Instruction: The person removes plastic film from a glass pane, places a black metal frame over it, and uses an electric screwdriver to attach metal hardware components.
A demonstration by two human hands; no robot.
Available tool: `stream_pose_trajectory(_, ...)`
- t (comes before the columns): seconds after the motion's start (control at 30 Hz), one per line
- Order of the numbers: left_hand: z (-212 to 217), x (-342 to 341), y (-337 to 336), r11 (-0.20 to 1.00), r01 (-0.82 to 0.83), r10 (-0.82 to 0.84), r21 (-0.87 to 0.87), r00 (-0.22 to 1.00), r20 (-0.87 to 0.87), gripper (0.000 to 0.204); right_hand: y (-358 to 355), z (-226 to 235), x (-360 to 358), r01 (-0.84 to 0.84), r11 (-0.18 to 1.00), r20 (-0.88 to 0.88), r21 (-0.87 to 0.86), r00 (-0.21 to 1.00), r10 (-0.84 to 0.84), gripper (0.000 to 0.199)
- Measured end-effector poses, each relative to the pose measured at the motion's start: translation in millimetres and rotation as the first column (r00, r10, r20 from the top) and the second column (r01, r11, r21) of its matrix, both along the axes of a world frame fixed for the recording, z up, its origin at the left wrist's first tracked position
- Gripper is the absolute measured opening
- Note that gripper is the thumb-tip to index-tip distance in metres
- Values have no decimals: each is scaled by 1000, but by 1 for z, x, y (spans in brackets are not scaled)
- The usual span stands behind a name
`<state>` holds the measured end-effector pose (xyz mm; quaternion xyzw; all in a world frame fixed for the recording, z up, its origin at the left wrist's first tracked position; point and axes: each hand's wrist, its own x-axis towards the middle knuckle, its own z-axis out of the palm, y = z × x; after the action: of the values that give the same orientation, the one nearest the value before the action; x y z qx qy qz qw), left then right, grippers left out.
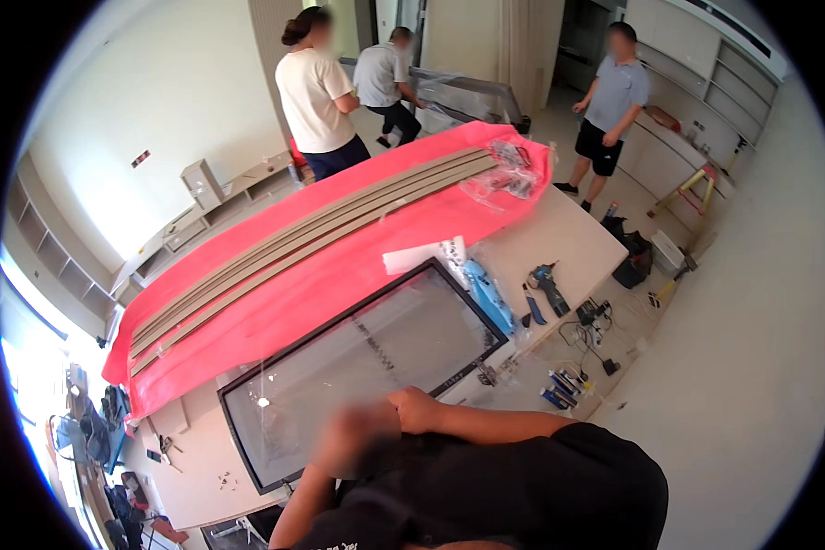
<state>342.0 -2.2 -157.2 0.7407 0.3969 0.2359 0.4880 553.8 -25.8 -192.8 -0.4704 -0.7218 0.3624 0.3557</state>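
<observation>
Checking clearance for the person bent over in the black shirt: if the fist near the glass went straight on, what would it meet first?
Probably the black-framed glass panel: the fist hangs over its near edge. Whose hand and depth are unclear.

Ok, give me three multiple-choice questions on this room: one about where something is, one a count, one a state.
1. Where do the long grey strips lie?
A. on the floor
B. on the pink sheet
C. on the wall shelves

2. How many people stand at the far end?
A. one
B. three
C. five

3. How is the glass panel placed?
A. lying flat on the table
B. propped upright against a wall
C. carried by two people

Answers:
1 B: the grey strips run lengthwise along the pink sheet.
2 B: a person in cream and two people in grey are there.
3 A: the glass panel lies flat on the table.
</observation>
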Motion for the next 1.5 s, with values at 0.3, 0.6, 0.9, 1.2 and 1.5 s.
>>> stream_pose_trajectory(0.3,-72,-29,11,981,-158,172,-111,976,135,13,8,11,-10,23,1000,-137,-19,990,-25,18)
stream_pose_trajectory(0.6,-10,-26,9,923,-88,149,-374,979,139,27,1,17,-7,-121,930,-443,-346,895,-48,12)
stream_pose_trajectory(0.9,34,-13,1,991,2,-17,-133,993,-116,14,3,28,-9,-118,944,-311,-310,950,17,13)
stream_pose_trajectory(1.2,16,-1,9,837,-61,205,-544,957,207,13,4,32,-12,52,971,-229,233,973,2,9)
stream_pose_trajectory(1.5,18,18,11,629,55,403,-776,830,385,10,0,27,-4,154,965,-324,213,943,-78,9)
